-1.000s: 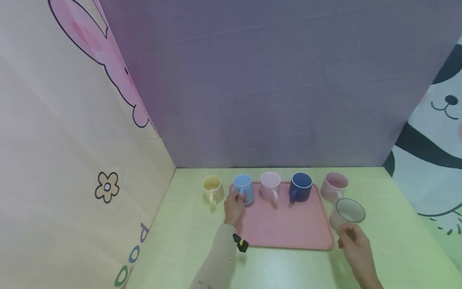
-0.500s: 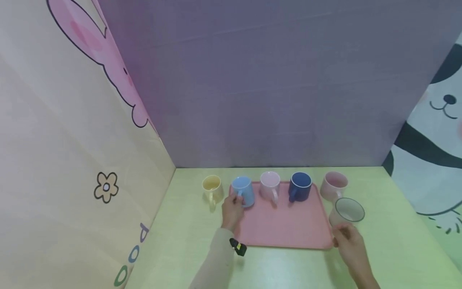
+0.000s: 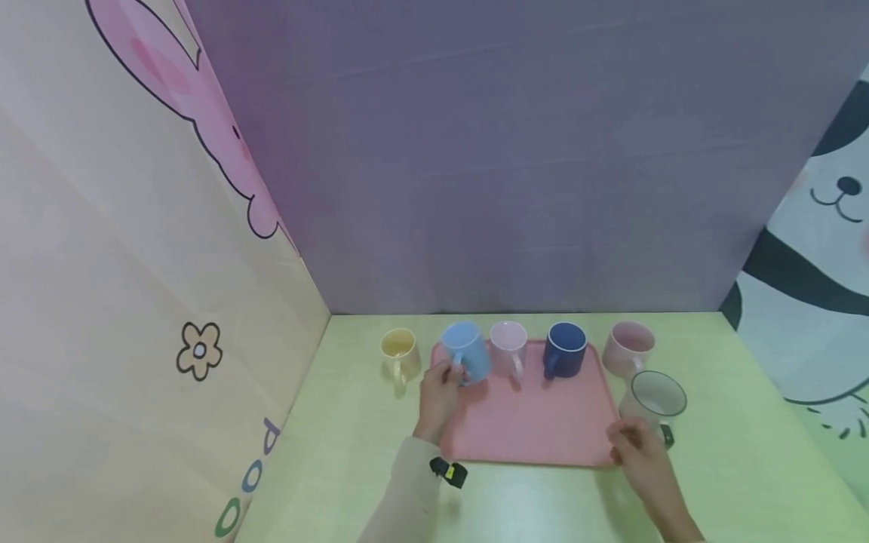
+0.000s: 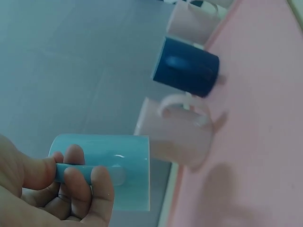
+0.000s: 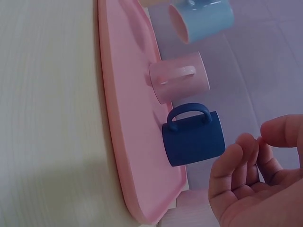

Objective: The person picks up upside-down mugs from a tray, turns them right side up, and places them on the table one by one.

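My left hand [image 3: 437, 400] grips the handle of a light blue mug [image 4: 132, 194], held a little above the left end of the pink tray [image 3: 536, 430]. In the left wrist view, fingers and thumb close around that handle. On the tray's back edge stand a pale pink mug [image 3: 508, 347] and a dark blue mug [image 3: 565, 351]. My right hand [image 3: 641, 456] hovers near the tray's right front corner with nothing in it, its fingers loosely curled. Just beyond it is a white mug [image 3: 638, 400] with a dark rim and dark handle.
Left of the tray stands a yellow mug [image 3: 400, 354]. To its right, behind the white mug, is a dusky pink mug [image 3: 624, 358]. A grey wall [image 3: 516, 188] rises behind the table [image 3: 339, 467].
The light blue mug has risen off the tray and tilted, moving slightly right. My right hand has drifted left from the white mug, so its dark handle now shows.
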`<state>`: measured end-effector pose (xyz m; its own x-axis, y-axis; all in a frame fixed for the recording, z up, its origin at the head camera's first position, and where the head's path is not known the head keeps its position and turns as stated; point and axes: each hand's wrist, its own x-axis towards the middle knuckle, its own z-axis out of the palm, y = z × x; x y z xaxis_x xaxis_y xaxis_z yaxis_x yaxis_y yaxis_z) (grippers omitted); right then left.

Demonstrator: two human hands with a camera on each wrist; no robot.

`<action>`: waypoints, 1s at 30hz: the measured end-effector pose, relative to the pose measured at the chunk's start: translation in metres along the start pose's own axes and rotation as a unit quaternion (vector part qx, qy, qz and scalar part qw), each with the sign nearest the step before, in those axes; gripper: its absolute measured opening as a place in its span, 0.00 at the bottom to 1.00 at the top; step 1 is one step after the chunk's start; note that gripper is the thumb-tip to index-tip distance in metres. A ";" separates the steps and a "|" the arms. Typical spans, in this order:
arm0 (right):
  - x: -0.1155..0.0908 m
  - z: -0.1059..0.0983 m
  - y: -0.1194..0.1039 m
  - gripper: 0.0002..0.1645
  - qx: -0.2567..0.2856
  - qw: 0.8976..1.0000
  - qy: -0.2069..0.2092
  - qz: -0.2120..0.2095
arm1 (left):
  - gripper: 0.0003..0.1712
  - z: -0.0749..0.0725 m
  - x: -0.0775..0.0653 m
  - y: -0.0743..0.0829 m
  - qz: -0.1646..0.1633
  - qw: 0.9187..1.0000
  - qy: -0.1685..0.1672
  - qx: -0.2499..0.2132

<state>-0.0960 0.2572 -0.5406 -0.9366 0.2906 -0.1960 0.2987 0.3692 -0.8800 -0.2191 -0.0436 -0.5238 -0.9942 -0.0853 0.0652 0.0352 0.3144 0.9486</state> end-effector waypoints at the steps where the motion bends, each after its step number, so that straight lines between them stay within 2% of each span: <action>1: 0.000 0.001 0.000 0.17 0.001 1.000 -0.002 -0.003 | 0.14 0.000 -0.002 0.003 0.006 1.000 -0.005 -0.005; 8: 0.000 0.007 -0.004 0.15 0.015 1.000 -0.019 0.003 | 0.13 0.003 -0.009 0.019 0.052 0.995 -0.059 -0.064; 13: -0.002 0.016 -0.009 0.14 0.040 0.999 -0.022 -0.012 | 0.13 0.008 -0.012 0.024 0.064 0.990 -0.094 -0.087; 19: -0.001 0.031 -0.013 0.10 0.074 0.996 -0.037 -0.021 | 0.14 0.011 -0.019 0.028 0.064 0.976 -0.150 -0.147; 23: -0.001 0.039 -0.018 0.10 0.090 0.995 -0.040 -0.024 | 0.14 0.015 -0.024 0.029 0.058 0.968 -0.175 -0.169; 30: -0.004 0.052 -0.036 0.17 0.127 0.990 -0.066 -0.010 | 0.14 0.025 -0.036 0.030 0.042 0.965 -0.194 -0.174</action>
<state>-0.1124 0.1970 -0.5306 -0.9625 0.1615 -0.2179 0.2403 0.1354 -0.9612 -0.1847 -0.0071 -0.5051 -0.9473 0.3075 0.0896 0.0819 -0.0377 0.9959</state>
